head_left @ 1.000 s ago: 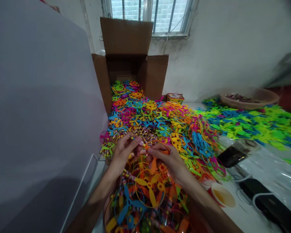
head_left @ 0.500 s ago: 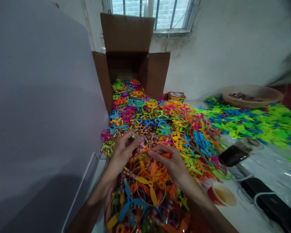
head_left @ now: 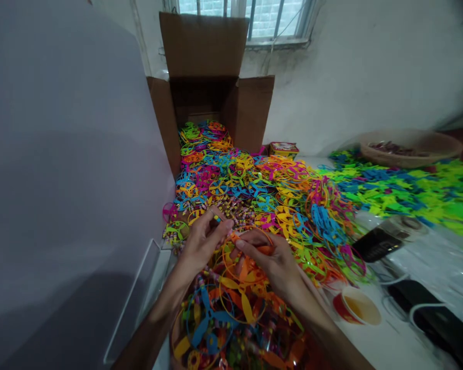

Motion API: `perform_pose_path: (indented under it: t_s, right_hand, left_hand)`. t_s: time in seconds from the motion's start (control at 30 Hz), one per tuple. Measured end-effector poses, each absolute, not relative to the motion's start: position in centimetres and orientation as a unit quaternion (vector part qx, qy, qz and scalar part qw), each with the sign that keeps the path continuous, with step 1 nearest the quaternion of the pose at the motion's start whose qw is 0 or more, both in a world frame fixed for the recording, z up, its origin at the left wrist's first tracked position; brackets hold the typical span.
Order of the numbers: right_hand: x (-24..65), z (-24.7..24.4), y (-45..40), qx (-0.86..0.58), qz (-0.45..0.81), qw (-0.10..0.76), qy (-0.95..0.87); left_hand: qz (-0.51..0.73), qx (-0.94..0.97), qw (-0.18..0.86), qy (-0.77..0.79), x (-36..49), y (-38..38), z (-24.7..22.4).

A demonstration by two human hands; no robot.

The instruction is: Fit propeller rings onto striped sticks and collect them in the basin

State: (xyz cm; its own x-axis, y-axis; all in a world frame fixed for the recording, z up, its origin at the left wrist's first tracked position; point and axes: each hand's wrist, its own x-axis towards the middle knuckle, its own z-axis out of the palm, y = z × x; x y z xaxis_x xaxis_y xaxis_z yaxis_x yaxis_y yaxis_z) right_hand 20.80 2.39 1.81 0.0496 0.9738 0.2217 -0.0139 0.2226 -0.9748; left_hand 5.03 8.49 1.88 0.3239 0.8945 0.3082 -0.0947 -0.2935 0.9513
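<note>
My left hand (head_left: 203,242) pinches a thin beaded stick (head_left: 217,218) with a blue-and-yellow tip between its fingertips. My right hand (head_left: 264,257) grips an orange plastic propeller ring (head_left: 247,252) close to that stick. Beneath both hands lies a heap of finished propellers with beaded sticks (head_left: 231,318), in orange, yellow and blue. Beyond them spreads a large pile of multicoloured propeller rings (head_left: 254,192), running back into an open cardboard box (head_left: 202,87).
A tall grey panel (head_left: 69,180) closes off the left side. To the right lie green and blue plastic pieces (head_left: 405,190), a woven basket (head_left: 411,149), a red-and-white cup of amber liquid (head_left: 357,307), a black phone (head_left: 378,244) and a black device with white cable (head_left: 434,318).
The whole scene has drifted upward and slightly right in the view as my head moved. My hands stay close together on the stick and orange ring.
</note>
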Motion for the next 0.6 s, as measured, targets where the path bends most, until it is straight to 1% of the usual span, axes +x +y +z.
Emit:
perform_pose_path:
  t_s: [0.1, 0.2, 0.27, 0.33, 0.43, 0.5, 0.6]
  right_hand:
    - [20.8, 1.6, 2.3, -0.447, 0.439, 0.561, -0.541]
    - [20.9, 1.4, 2.4, -0.458, 0.419, 0.563, -0.546]
    - [21.2, 1.2, 2.4, -0.474, 0.357, 0.564, -0.574]
    - [21.7, 1.2, 2.2, -0.475, 0.257, 0.553, -0.635]
    - [22.8, 1.6, 1.6, -0.427, 0.119, 0.518, -0.731]
    - [23.4, 2.0, 1.3, -0.397, 0.07, 0.501, -0.766]
    - [24.1, 2.1, 1.0, -0.389, 0.039, 0.481, -0.785]
  left_hand:
    - [0.486, 0.633, 0.511, 0.318, 5.0, 8.3, 1.7]
    - [0.487, 0.648, 0.483, 0.331, 4.7, 8.0, 2.3]
    - [0.491, 0.649, 0.482, 0.324, 4.3, 7.8, 2.8]
    - [0.496, 0.645, 0.492, 0.311, 3.7, 7.7, 3.1]
    - [0.494, 0.646, 0.494, 0.308, 2.9, 7.7, 3.1]
    - [0.488, 0.653, 0.485, 0.316, 2.5, 7.7, 2.7]
    - [0.476, 0.67, 0.474, 0.317, 2.3, 7.7, 2.4]
